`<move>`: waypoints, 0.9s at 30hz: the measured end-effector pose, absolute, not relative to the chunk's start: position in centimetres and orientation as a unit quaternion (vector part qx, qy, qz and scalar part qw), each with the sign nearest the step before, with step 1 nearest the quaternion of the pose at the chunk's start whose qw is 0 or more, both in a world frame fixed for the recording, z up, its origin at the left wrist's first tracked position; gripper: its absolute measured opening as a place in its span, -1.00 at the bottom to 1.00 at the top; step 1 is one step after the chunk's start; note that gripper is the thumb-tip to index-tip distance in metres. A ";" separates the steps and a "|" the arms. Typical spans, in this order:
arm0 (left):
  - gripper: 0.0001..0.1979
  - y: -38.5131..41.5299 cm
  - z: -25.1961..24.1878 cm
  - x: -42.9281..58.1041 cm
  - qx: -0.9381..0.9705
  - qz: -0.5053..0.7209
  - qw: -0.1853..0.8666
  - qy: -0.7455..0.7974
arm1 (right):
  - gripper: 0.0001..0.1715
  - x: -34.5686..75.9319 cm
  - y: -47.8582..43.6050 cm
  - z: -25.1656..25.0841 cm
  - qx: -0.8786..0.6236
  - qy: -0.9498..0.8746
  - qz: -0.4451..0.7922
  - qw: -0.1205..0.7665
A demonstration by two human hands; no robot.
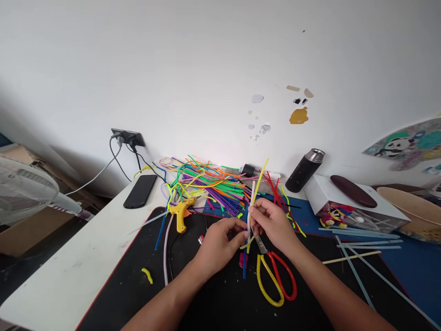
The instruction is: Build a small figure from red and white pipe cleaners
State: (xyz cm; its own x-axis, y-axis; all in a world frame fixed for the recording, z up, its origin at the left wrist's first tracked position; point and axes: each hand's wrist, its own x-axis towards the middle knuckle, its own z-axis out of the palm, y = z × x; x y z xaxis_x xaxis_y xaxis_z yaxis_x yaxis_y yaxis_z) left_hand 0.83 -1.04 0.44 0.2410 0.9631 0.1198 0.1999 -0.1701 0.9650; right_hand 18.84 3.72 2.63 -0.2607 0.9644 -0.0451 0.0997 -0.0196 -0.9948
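My left hand (222, 241) pinches the lower part of a bundle of pipe cleaners between thumb and fingers. My right hand (274, 225) grips the same bundle a little higher, its fingers closed. A white pipe cleaner (253, 191) and a longer yellow pipe cleaner (263, 172) stick up above the fingers. Below them a blue pipe cleaner (244, 269) points down, and a short yellow-green piece crosses near it. The fingers hide where the pieces meet. Scissors (262, 247) with one yellow and one red handle lie just under my hands, beside a small dark pink object (241, 260).
A yellow glue gun (179, 214) sits left on the black mat (127, 276). Behind lies a heap of coloured pipe cleaners (217, 184). A phone (140, 191) is far left; a black flask (305, 171), white box (315, 197) and glue sticks (361, 278) are right.
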 end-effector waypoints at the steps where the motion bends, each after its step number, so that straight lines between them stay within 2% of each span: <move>1: -0.84 -1.0 0.4 0.9 0.641 0.416 0.458 0.455 | -0.54 18.7 3.6 2.6 -0.460 -0.578 0.545 0.396; 15: -0.82 -0.4 -0.6 0.9 0.591 0.429 0.489 0.477 | -0.55 18.4 3.1 2.3 -0.472 -0.573 0.541 0.395; 20: -0.71 0.6 -0.1 -0.4 0.516 0.500 0.513 0.470 | -0.52 20.9 5.2 2.2 -0.498 -0.471 0.527 0.502; 23: -0.67 1.0 0.3 -1.2 0.472 0.536 0.526 0.462 | -0.47 22.7 6.0 1.9 -0.536 -0.400 0.517 0.534; 27: -0.69 1.1 0.6 -1.9 0.462 0.559 0.511 0.461 | -0.52 23.2 4.3 1.3 -0.549 -0.503 0.492 0.450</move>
